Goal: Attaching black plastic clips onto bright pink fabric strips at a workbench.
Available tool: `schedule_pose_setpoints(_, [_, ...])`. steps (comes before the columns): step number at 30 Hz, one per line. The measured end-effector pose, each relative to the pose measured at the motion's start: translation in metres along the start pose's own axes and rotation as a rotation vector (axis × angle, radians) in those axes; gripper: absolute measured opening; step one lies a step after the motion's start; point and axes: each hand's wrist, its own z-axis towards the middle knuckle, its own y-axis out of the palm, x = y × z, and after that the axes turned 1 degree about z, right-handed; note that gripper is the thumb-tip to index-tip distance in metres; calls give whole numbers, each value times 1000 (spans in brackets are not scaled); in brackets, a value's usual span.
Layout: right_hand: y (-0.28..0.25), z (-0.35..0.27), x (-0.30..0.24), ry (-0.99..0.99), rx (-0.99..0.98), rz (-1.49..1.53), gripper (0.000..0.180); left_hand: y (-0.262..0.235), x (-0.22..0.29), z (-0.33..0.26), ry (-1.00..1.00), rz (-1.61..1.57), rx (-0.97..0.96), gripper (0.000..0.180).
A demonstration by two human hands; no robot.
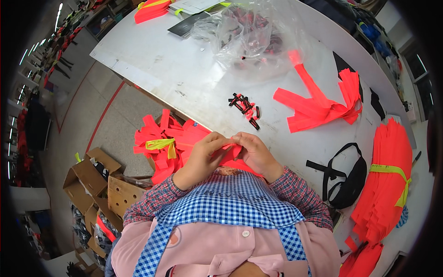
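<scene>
My left hand (205, 154) and my right hand (254, 150) meet at the table's front edge, just above my blue checked apron. Both are closed on a bright red-orange fabric strip (231, 159), pinched between the fingertips. Part of the strip hangs down below the fingers, and my fingers hide its end. Beyond my hands, a small pile of black and red pieces (245, 108) lies on the white table (184, 83). Left of my left hand is a bundle of red-orange strips (157, 157) tied with a yellow band (160, 143).
Loose red-orange strips (318, 104) fan out at the right. A clear plastic bag (258, 37) of small pieces stands at the back. On the right lie a black strapped pouch (348, 180) and a large tied strip bundle (387, 171). Cardboard boxes (90, 173) stand on the floor at left.
</scene>
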Motion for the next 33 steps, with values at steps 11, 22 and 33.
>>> schedule_pose_setpoints(11, [-120,56,-31,-547,288,-1935,12,-10,-4,3,-112,-152,112,23])
schedule_pose_setpoints(22, [-13,-4,-64,-843,351,-1501,13,-5,0,12,-129,-199,181,21])
schedule_pose_setpoints(33, [49,-31,-62,-985,206,-1419,21,-1,29,21,-6,-172,141,25])
